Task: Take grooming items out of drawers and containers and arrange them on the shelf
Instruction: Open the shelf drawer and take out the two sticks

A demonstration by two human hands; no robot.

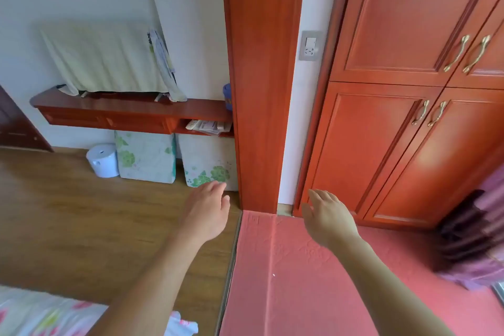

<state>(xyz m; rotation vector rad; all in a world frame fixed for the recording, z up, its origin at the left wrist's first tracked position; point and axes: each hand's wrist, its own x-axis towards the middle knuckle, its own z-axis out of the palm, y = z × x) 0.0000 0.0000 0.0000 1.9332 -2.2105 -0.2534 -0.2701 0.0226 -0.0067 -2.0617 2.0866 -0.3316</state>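
Observation:
My left hand (pixel 208 209) reaches forward over the wooden floor, fingers loosely apart, holding nothing. My right hand (pixel 328 217) is stretched out over the pink mat, fingers spread and empty, near the foot of the red wardrobe (pixel 387 144). A red wall-mounted shelf (pixel 131 105) with drawers (pixel 109 121) hangs at the left. An open cubby (pixel 207 127) at its right end holds papers and a remote. A blue container (pixel 227 97) stands on the shelf's right end, partly hidden by the red door post. No grooming items are visible.
A towel-covered screen (pixel 106 60) stands on the shelf. Below it are a white bin (pixel 102 159) and two floral cushions (pixel 147 157). A red door post (pixel 261 76) divides the view. A wall socket (pixel 310 46), purple curtain (pixel 480 229) and bedding (pixel 41 314) are around.

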